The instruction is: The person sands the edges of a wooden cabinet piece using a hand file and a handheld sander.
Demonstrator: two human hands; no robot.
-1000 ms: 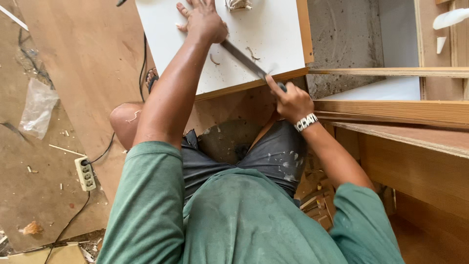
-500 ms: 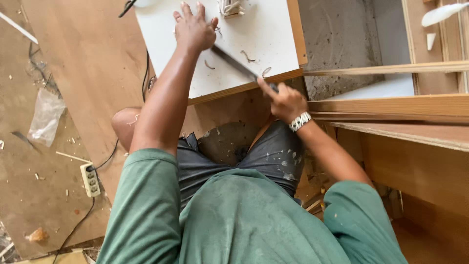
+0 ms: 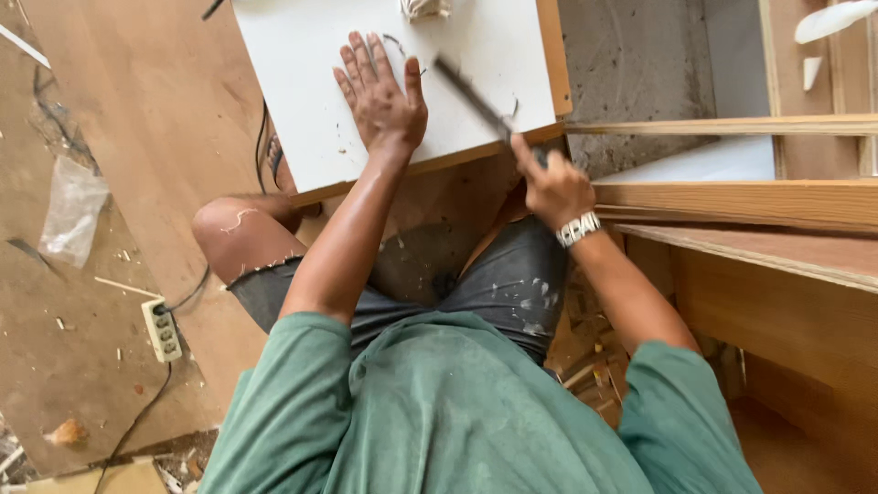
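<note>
The right hand (image 3: 553, 187) keeps a clenched grip on the handle of a long flat metal file (image 3: 471, 91), whose blade slants up and to the left of it over the near edge of the white board (image 3: 302, 91). The left hand (image 3: 384, 91), to the left of the blade, lies flat and released, fingers spread, pressing the board down. The step in hand seems to be filing the wood-coloured edge strip (image 3: 555, 55); a next stroke would call for firm pressure from the flat hand.
</note>
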